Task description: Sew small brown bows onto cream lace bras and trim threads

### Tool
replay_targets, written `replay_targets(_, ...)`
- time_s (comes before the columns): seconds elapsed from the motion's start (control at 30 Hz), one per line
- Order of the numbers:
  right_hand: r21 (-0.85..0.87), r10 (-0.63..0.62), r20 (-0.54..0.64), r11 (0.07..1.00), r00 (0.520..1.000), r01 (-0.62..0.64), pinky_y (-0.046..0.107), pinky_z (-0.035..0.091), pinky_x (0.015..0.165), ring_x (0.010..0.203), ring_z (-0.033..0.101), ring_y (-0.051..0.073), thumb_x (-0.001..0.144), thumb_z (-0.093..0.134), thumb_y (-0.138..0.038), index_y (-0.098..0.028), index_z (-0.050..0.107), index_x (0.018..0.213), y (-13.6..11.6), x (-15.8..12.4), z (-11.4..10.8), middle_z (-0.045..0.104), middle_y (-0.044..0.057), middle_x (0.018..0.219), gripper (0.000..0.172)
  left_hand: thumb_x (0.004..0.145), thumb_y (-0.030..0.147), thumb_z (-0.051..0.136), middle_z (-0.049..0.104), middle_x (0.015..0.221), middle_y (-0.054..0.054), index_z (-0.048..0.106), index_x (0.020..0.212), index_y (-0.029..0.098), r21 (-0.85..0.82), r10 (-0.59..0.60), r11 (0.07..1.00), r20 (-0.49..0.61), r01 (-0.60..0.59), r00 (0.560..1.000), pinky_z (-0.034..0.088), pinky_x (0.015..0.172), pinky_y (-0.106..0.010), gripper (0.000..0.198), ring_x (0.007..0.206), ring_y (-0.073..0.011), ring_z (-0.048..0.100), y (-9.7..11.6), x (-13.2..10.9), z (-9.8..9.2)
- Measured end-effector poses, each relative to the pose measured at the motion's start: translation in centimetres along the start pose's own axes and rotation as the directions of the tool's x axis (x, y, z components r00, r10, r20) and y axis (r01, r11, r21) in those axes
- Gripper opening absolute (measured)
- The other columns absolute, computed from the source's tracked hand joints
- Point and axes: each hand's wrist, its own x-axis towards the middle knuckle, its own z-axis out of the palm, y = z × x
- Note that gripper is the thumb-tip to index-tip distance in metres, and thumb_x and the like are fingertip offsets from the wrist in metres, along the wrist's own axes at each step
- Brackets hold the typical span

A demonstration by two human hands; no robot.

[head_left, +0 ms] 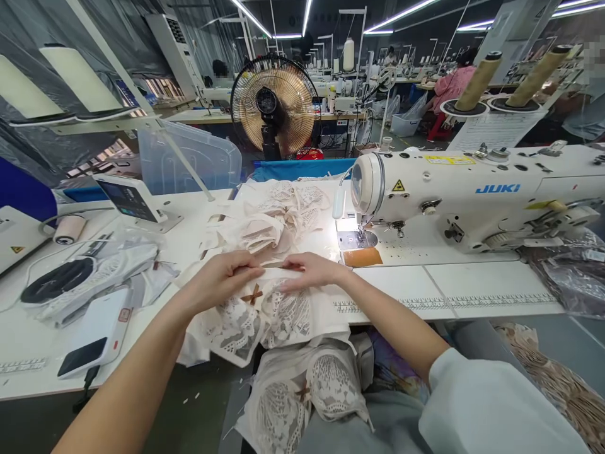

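Observation:
A cream lace bra with a small brown bow hangs over the table's front edge, held up by both hands. My left hand pinches its upper band, thumb against the fingers. Just to the right, my right hand grips the same band, fingers tucked partly behind the cloth. Behind the hands lies a heap of more cream lace bras. Another lace bra rests on my lap. The sewing machine stands to the right, its lamp lighting the needle plate.
On the left lie a white power bank, folded white lace pieces and a control screen. A fan and a clear plastic bin stand behind the table. Thread cones rise at left. Plastic-wrapped goods sit far right.

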Motion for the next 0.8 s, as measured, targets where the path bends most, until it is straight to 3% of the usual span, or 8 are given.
replay_targets(0.07,0.032,0.012,0.04,0.999,0.999,-0.013,0.026,0.031,0.062,0.066,0.041,0.012,0.071,0.074,-0.049,-0.021,0.053,0.076,-0.4,-1.3,-0.8,0.045,-0.006,0.07,0.035,0.08,0.065,0.062,0.052,0.058,0.0,0.065,0.067,0.022,-0.05,-0.038,0.998,0.03,0.039,0.999,0.032,0.05,-0.024,0.045,0.054,-0.0151,0.044,0.8,-1.4,-0.3)
replay_targets(0.13,0.067,-0.019,0.004,0.998,1.0,0.019,0.025,0.03,0.062,0.065,0.039,0.011,0.072,0.072,-0.045,-0.02,0.053,0.076,-1.3,-2.0,-1.6,0.043,-0.007,0.069,0.031,0.08,0.063,0.065,0.053,0.057,0.001,0.068,0.07,0.022,-0.138,-0.102,0.982,0.187,0.129,0.977,0.03,0.047,-0.024,0.042,0.051,-0.0138,0.041,1.3,-2.5,-0.1)
replay_targets(0.23,0.06,-0.13,-0.004,0.99,0.991,0.13,0.025,0.034,0.066,0.072,0.046,0.013,0.073,0.071,-0.04,-0.019,0.059,0.084,-3.0,-2.1,-2.4,0.052,-0.004,0.077,0.027,0.078,0.058,0.07,0.066,0.069,-0.002,0.075,0.081,0.021,-0.261,-0.106,0.931,0.477,0.256,0.873,0.037,0.051,-0.023,0.037,0.058,-0.0167,0.052,1.7,-3.5,0.9)
replay_targets(0.33,0.023,-0.228,0.066,0.974,0.971,0.227,0.027,0.038,0.07,0.077,0.051,0.014,0.075,0.071,-0.036,-0.018,0.062,0.088,-4.3,-1.3,-2.7,0.058,-0.003,0.082,0.023,0.074,0.05,0.076,0.068,0.07,-0.003,0.078,0.081,0.021,-0.345,-0.054,0.889,0.574,0.301,0.817,0.041,0.055,-0.024,0.03,0.061,-0.0188,0.057,1.7,-4.0,2.4)
replay_targets(0.5,-0.2,-0.227,0.093,0.95,0.969,0.242,0.028,0.041,0.074,0.082,0.056,0.017,0.078,0.072,-0.029,-0.02,0.066,0.088,-4.3,0.1,-2.1,0.065,-0.001,0.086,0.015,0.072,0.048,0.079,0.063,0.061,-0.001,0.076,0.074,0.019,-0.467,-0.087,0.823,0.46,0.324,0.884,0.039,0.05,-0.024,0.029,0.054,-0.0153,0.051,1.8,-5.6,4.4)
replay_targets(0.63,-0.391,-0.269,-0.29,0.909,0.918,0.143,0.029,0.041,0.076,0.096,0.057,0.019,0.084,0.061,-0.017,-0.019,0.066,0.092,-4.3,-1.0,-0.5,0.067,0.005,0.103,0.009,0.074,0.052,0.079,0.069,0.066,-0.005,0.077,0.077,0.017,-0.583,-0.227,0.735,0.269,0.346,0.936,0.045,0.053,-0.025,0.035,0.058,-0.0175,0.057,1.7,-8.3,6.0)
replay_targets(0.7,-0.308,-0.268,-0.451,0.942,0.851,0.133,0.028,0.04,0.072,0.085,0.057,0.016,0.09,0.055,-0.018,-0.019,0.064,0.094,-4.9,-2.4,0.7,0.067,0.004,0.095,0.01,0.075,0.052,0.079,0.074,0.075,-0.008,0.079,0.082,0.017,-0.649,-0.31,0.694,0.119,0.31,0.943,0.052,0.061,-0.029,0.036,0.068,-0.0217,0.064,1.6,-9.9,7.0)
replay_targets(0.8,-0.085,-0.232,-0.406,0.973,0.884,0.216,0.026,0.039,0.064,0.063,0.049,0.012,0.096,0.053,-0.031,-0.019,0.065,0.094,-6.0,-4.7,2.7,0.063,-0.001,0.077,0.017,0.074,0.05,0.081,0.078,0.09,-0.012,0.081,0.094,0.017,-0.743,-0.424,0.636,-0.109,0.209,0.899,0.057,0.078,-0.035,0.039,0.088,-0.0283,0.07,1.7,-11.7,8.5)
